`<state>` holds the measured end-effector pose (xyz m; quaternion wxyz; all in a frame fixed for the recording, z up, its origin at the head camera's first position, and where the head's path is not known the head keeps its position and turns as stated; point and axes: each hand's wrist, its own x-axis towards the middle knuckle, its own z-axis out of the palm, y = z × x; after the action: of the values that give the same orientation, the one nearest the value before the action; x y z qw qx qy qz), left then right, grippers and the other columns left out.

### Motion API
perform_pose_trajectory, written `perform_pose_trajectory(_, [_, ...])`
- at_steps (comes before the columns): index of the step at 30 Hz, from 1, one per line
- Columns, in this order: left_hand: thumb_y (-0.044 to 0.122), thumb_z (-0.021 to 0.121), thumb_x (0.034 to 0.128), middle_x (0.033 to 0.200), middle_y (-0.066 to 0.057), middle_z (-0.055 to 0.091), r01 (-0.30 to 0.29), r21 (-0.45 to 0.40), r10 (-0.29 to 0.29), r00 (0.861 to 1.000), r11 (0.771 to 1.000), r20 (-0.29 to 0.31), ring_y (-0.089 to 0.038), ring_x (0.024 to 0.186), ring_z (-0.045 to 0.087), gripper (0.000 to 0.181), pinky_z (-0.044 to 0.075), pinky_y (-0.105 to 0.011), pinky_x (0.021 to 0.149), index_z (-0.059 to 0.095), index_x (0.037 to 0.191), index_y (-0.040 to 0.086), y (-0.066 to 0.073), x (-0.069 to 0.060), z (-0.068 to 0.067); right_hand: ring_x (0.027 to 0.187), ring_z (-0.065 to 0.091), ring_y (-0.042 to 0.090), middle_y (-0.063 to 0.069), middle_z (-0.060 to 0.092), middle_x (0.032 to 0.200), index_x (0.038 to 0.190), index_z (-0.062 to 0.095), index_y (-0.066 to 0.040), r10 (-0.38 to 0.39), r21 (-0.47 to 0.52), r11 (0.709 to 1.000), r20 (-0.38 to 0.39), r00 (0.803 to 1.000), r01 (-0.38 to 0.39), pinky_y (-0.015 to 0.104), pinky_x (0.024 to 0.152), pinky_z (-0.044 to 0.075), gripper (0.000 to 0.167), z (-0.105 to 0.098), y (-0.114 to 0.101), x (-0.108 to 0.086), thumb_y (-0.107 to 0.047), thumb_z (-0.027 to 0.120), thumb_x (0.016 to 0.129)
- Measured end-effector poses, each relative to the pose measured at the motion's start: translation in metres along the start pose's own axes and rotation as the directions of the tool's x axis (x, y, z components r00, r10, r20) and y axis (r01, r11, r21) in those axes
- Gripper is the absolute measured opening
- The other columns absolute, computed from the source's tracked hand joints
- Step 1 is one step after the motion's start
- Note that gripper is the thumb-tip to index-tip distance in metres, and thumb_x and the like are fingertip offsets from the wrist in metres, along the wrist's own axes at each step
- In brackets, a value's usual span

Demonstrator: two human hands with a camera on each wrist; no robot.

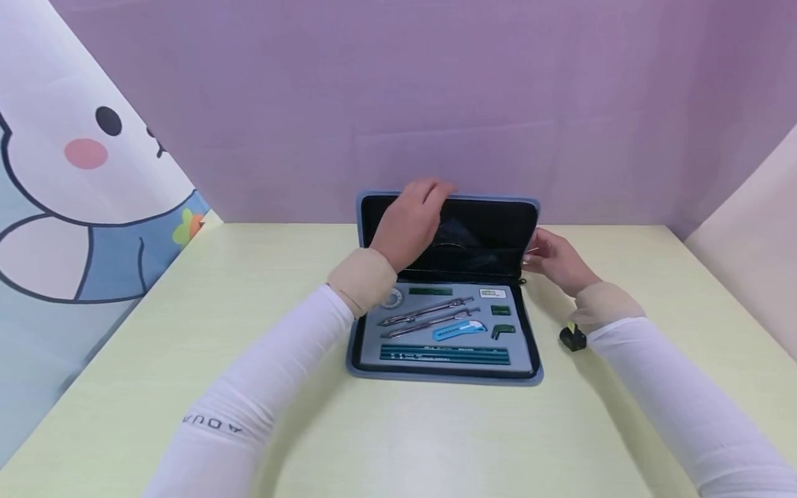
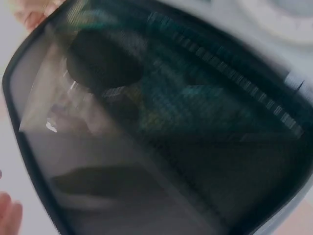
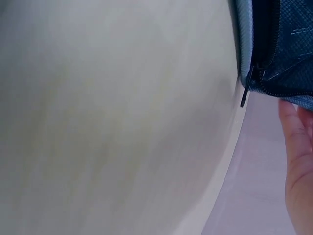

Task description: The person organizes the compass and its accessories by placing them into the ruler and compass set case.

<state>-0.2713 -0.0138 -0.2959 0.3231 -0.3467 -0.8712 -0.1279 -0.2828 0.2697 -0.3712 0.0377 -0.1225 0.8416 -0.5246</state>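
A zippered drawing-set case (image 1: 443, 380) lies open on the table, its dark-lined lid (image 1: 492, 238) raised at the back. My left hand (image 1: 407, 221) is at the lid's top edge; in the left wrist view its fingertips (image 2: 9, 215) show just beyond that edge. My right hand (image 1: 560, 261) grips the lid's right edge, partly hidden behind it. A zipper pull (image 3: 246, 88) hangs at the corner. In the grey tray (image 1: 370, 339) sit two metal compasses (image 1: 429, 311), a blue utility knife (image 1: 459, 330), several green pencils (image 1: 445, 355) and a white eraser (image 1: 492, 294).
A small black object with a yellow part (image 1: 573, 337) lies on the pale table (image 1: 436, 443) beneath the right wrist. Purple cloth (image 1: 436, 83) rises behind the table, and a cartoon-printed sheet (image 1: 62, 194) stands at the left.
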Motion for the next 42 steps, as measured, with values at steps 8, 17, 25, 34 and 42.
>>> perform_pose_trajectory(8, [0.013,0.053,0.0957,0.111,-0.007,0.063,0.202,-0.014,-0.197,0.967,0.979,0.163,-0.022,0.106,0.056,0.024,0.046,-0.029,0.093,0.064,0.116,0.009,-0.005,0.005,-0.015,0.101,0.058,0.023,0.016,0.058,0.115,0.120,0.051,-0.002,-0.025,-0.150,0.988,0.042,0.999,0.031,0.034,0.092,0.050,0.030,-0.008,0.000,-0.002,0.006,0.051,0.091])
perform_pose_trajectory(17, [0.012,0.059,0.0925,0.103,-0.005,0.068,0.097,-0.046,-0.083,0.967,0.994,0.239,-0.020,0.099,0.061,0.018,0.048,-0.030,0.092,0.069,0.107,0.008,0.015,-0.014,-0.041,0.094,0.061,0.007,0.004,0.070,0.101,0.110,0.064,-0.002,-0.059,-0.243,0.967,0.063,0.996,0.073,0.042,0.092,0.048,0.022,-0.025,0.004,-0.014,-0.005,0.063,0.088])
perform_pose_trajectory(25, [0.012,0.057,0.0931,0.089,0.000,0.067,-0.002,-0.181,0.069,0.929,0.984,0.364,-0.012,0.077,0.060,0.015,0.052,-0.026,0.074,0.070,0.098,0.010,0.038,-0.044,-0.062,0.092,0.061,0.009,0.005,0.070,0.098,0.103,0.067,0.002,-0.105,-0.259,0.955,0.168,0.980,0.146,0.022,0.082,0.049,0.019,-0.031,0.008,-0.018,0.003,0.058,0.087])
perform_pose_trajectory(34, [0.006,0.061,0.0900,0.094,-0.001,0.066,-0.090,-0.259,0.207,0.858,0.962,0.470,-0.014,0.085,0.063,0.014,0.052,-0.024,0.076,0.070,0.099,0.011,0.043,-0.083,-0.061,0.093,0.062,0.032,0.013,0.070,0.095,0.097,0.069,0.000,-0.075,-0.523,0.837,0.182,0.980,0.161,0.050,0.085,0.049,0.014,-0.017,0.002,-0.017,0.002,0.061,0.085])
perform_pose_trajectory(42, [0.004,0.068,0.0830,0.091,-0.001,0.064,-0.069,-0.245,0.189,0.840,0.967,0.508,-0.017,0.083,0.062,0.017,0.051,-0.027,0.076,0.071,0.098,0.011,0.033,-0.112,-0.042,0.077,0.060,0.020,0.009,0.070,0.082,0.088,0.071,0.002,-0.056,-0.565,0.812,0.176,0.983,0.147,0.036,0.073,0.050,0.009,-0.007,0.003,-0.013,0.004,0.067,0.080])
